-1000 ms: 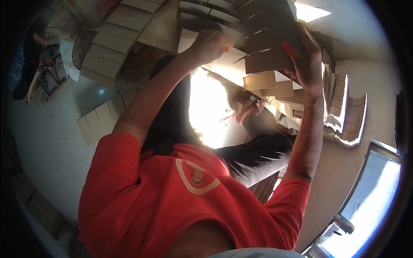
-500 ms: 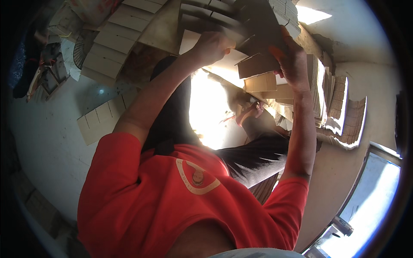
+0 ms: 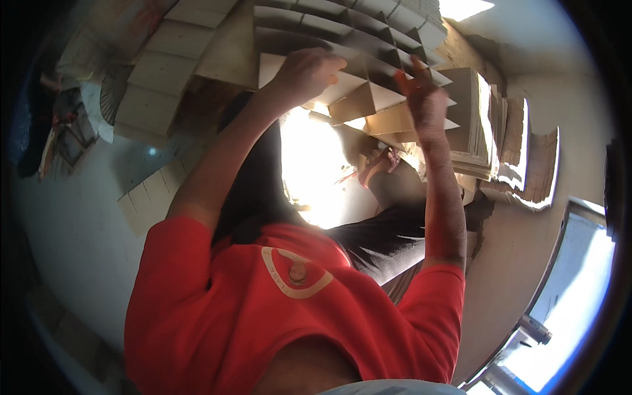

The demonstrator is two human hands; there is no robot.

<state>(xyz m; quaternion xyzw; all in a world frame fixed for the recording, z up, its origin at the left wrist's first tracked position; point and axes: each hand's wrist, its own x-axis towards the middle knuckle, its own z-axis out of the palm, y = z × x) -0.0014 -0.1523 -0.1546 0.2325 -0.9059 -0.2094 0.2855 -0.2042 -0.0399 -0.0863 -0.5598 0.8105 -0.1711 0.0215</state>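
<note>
A cardboard divider grid [image 3: 352,62] of crossed, slotted strips stands in front of me at the top of the view. My left hand [image 3: 306,74] is at its near left side, fingers curled inward; whatever lies between them is hidden. Over the grid's near right part is my right hand [image 3: 424,99], slightly blurred. Its fingers are apart, and nothing shows in its grip. The strips between the two hands form open square cells, with their near ends sticking out toward me.
To the left runs a row of slotted cardboard strips [image 3: 161,69]. A loose slotted piece [image 3: 155,192] lies on the floor. Stacks of cardboard [image 3: 464,125] stand at the right, beside the wall. My legs flank a bright sunlit patch. Part of another person's leg or foot may show beyond it.
The dark cardboard piece held up by my right hand is now down among the crossed strips. That hand has shifted left and its fingers have parted. My left hand stays near the grid.
</note>
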